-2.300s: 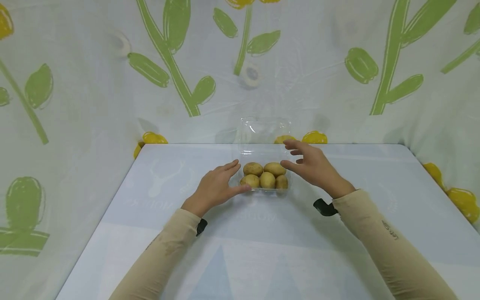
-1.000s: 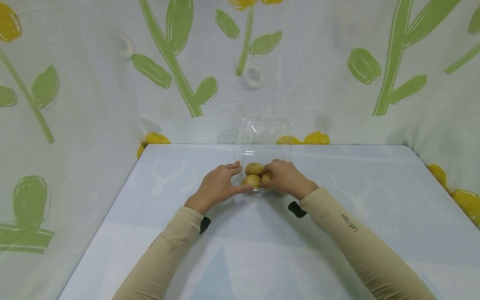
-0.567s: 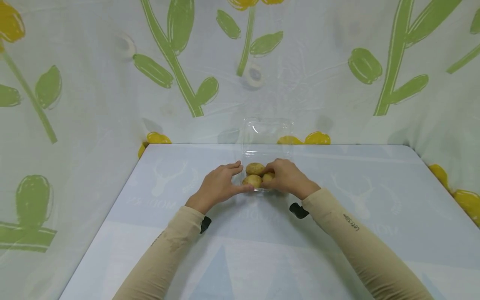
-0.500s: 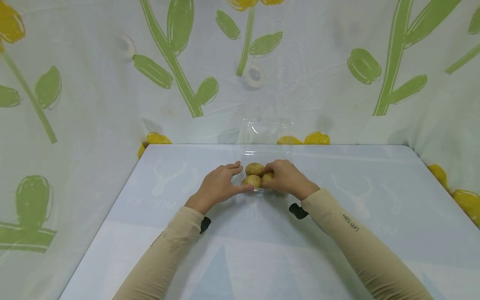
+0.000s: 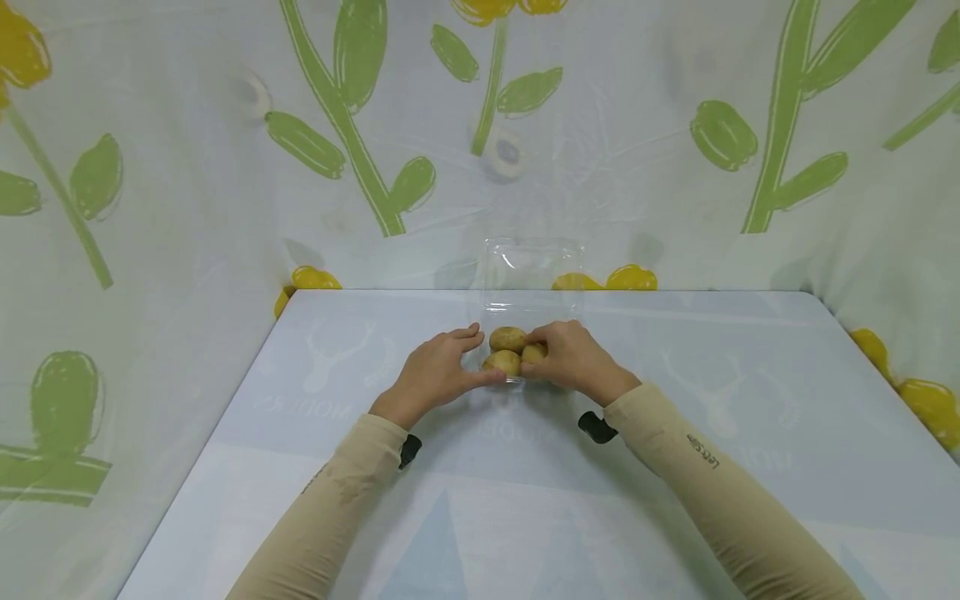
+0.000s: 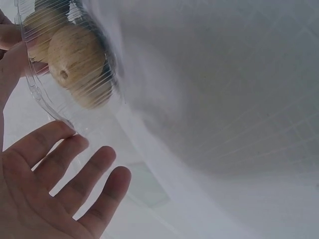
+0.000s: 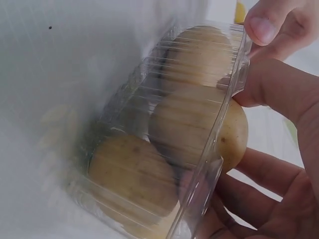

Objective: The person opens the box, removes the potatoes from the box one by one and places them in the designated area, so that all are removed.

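A clear plastic clamshell box (image 7: 212, 144) holds several potatoes, its lid (image 5: 534, 271) raised at the back. My right hand (image 5: 573, 358) reaches inside and pinches the front middle potato (image 5: 534, 353) between thumb and fingers. In the right wrist view that potato (image 7: 235, 132) rises above the rim, with another potato (image 7: 129, 172) lower in the box. At the left, my left hand (image 5: 438, 367) has its thumb along the front edge and its spread fingers (image 6: 102, 159) by the side wall. Beside it lie a back potato (image 5: 507, 338) and a front potato (image 5: 502, 363). The right-hand potatoes are hidden behind my right hand.
The box stands near the far edge of a pale table (image 5: 480, 500) with faint printed shapes. Directly behind it hangs a white curtain (image 5: 615, 150) with green and yellow flower prints, which also runs along both sides.
My right hand has come down from the box's upper right into the box and taken hold of the middle potato. In the last second both hands have stayed nearly still.
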`<state>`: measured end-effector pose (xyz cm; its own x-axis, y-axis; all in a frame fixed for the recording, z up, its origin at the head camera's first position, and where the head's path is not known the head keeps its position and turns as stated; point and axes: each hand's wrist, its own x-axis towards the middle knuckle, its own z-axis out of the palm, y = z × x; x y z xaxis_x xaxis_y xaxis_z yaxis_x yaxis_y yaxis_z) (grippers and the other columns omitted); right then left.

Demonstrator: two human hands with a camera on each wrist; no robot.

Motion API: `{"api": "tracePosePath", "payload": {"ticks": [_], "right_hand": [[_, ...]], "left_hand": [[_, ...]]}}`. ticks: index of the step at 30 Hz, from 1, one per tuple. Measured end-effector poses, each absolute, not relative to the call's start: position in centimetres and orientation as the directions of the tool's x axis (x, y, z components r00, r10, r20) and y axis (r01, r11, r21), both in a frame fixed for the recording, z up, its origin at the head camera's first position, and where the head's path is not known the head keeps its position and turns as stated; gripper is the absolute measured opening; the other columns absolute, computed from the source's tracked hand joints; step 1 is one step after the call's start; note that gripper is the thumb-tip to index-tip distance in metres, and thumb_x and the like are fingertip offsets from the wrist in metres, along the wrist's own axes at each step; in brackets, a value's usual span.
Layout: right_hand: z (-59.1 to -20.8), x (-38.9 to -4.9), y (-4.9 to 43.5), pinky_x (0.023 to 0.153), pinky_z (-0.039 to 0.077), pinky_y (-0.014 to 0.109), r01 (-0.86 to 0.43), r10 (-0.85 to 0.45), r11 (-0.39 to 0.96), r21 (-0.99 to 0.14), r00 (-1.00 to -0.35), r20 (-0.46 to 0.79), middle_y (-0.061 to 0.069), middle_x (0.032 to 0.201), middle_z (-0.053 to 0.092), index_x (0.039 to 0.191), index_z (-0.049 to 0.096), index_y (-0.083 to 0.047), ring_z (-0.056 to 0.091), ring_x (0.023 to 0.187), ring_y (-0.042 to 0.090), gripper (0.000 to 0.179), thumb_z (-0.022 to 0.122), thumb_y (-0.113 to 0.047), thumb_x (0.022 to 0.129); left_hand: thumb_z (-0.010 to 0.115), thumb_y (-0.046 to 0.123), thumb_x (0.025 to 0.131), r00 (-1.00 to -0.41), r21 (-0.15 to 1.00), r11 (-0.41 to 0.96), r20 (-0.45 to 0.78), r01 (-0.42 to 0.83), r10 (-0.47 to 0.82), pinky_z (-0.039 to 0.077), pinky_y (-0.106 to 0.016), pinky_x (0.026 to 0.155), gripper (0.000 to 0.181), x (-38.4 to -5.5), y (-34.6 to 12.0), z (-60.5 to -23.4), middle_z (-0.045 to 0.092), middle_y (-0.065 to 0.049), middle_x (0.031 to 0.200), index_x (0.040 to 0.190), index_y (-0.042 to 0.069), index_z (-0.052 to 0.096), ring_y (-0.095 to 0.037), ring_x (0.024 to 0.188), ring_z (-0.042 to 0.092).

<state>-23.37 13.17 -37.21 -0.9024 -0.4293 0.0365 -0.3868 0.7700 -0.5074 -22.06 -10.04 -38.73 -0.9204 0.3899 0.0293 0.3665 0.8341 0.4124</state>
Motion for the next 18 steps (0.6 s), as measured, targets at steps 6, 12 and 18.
{"api": "tracePosePath", "payload": {"ticks": [6, 12, 18], "right_hand": [[-36.97, -23.07, 13.33, 0.078, 0.051, 0.035, -0.404, -0.426, 0.762, -0.507, -0.901, 0.077, 0.01, 0.111, 0.074, 0.117, 0.075, -0.001, 0.063, 0.093, 0.021, 0.043, 0.08, -0.024, 0.082], [-36.88, -22.94, 13.33, 0.079, 0.052, 0.035, -0.428, -0.437, 0.749, -0.505, -0.893, 0.109, 0.007, 0.112, 0.075, 0.115, 0.077, -0.004, 0.064, 0.095, 0.019, 0.043, 0.086, -0.027, 0.08], [-36.9, -22.78, 13.38, 0.085, 0.055, 0.038, -0.464, -0.463, 0.697, -0.547, -0.873, 0.15, 0.009, 0.113, 0.074, 0.115, 0.076, -0.002, 0.066, 0.101, 0.023, 0.043, 0.089, -0.02, 0.079]], "left_hand": [[0.069, 0.069, 0.084, -0.916, 0.415, 0.828, 0.037, 0.378, 0.4, 0.043, -0.045, 0.11, 0.086, -22.07, -10.08, -38.71, 0.045, 0.0, 0.156, 0.145, 0.01, 0.057, -0.026, 0.141, 0.046], [0.069, 0.068, 0.084, -0.916, 0.41, 0.83, 0.041, 0.379, 0.398, 0.043, -0.045, 0.11, 0.086, -22.04, -10.1, -38.74, 0.045, 0.0, 0.156, 0.145, 0.01, 0.056, -0.025, 0.141, 0.046], [0.069, 0.069, 0.084, -0.913, 0.414, 0.824, 0.05, 0.387, 0.404, 0.044, -0.045, 0.109, 0.086, -22.04, -10.12, -38.83, 0.045, -0.001, 0.156, 0.145, 0.01, 0.057, -0.025, 0.14, 0.047]]}}
